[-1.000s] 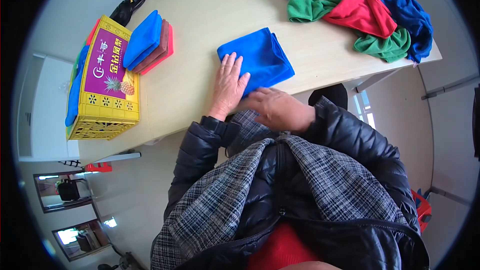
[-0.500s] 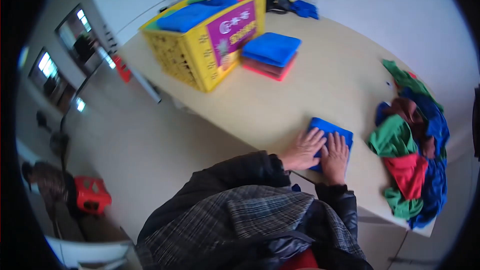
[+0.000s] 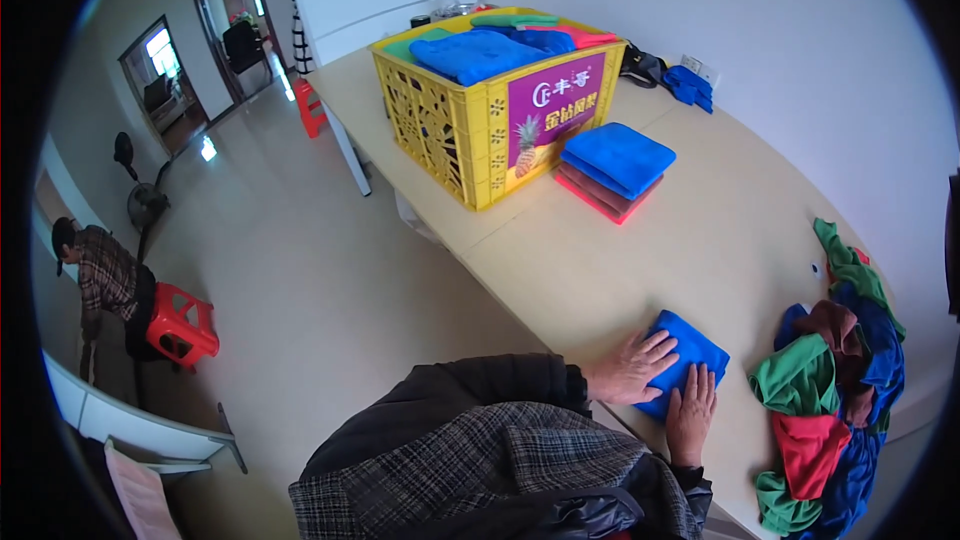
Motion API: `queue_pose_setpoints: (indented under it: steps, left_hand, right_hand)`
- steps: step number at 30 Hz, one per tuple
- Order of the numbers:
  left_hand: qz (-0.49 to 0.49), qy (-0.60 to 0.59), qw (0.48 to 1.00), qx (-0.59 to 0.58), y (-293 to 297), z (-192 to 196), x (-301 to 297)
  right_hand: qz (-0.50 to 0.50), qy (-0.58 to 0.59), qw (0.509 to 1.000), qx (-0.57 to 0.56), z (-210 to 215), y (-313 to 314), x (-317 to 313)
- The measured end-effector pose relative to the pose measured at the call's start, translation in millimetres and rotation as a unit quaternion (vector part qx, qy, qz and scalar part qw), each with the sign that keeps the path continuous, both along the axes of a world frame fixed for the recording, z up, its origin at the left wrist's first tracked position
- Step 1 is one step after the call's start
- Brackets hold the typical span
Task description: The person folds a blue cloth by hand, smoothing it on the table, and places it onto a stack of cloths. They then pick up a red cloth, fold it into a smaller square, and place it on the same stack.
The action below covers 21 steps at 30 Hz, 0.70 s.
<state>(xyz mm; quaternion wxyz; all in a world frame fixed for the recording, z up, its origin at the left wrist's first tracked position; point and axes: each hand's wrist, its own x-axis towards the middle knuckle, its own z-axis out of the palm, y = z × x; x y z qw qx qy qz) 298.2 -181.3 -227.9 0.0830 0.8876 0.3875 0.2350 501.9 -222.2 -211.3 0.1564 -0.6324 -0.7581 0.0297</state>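
Observation:
A folded blue cloth [image 3: 692,340] lies flat near the table's front edge, under both of my hands. My left hand [image 3: 630,370] rests on its left part, palm down with fingers stretched out. At the cloth's near right side, my right hand [image 3: 690,418] lies flat with fingers extended. Neither hand grips anything. Farther back is a neat stack of folded cloths, with a blue folded cloth [image 3: 620,156] on top and brown and red ones beneath. To the right sprawls a loose pile of crumpled cloths, among them a green cloth [image 3: 797,375] and a red cloth [image 3: 810,450].
A yellow plastic crate [image 3: 480,155] filled with cloths stands on the pale table [image 3: 560,275] beside the stack. Blue gloves [image 3: 690,87] lie by the wall. At far left, a person [image 3: 108,275] is near a red stool [image 3: 183,325]; a fan [image 3: 145,202] stands behind.
My view has shifted, so the table things appear lower. My hands have spread apart on the blue cloth, the right one sliding back toward its near edge. The cloth stays folded.

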Motion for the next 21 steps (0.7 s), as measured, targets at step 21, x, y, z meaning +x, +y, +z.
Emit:
queue_pose_setpoints:
  steps: [21]
  left_hand:
    - [-0.003,0.009,1.000,0.028,6,-2,-4]
  right_hand:
    - [0.017,0.024,1.000,-0.003,5,7,-26]
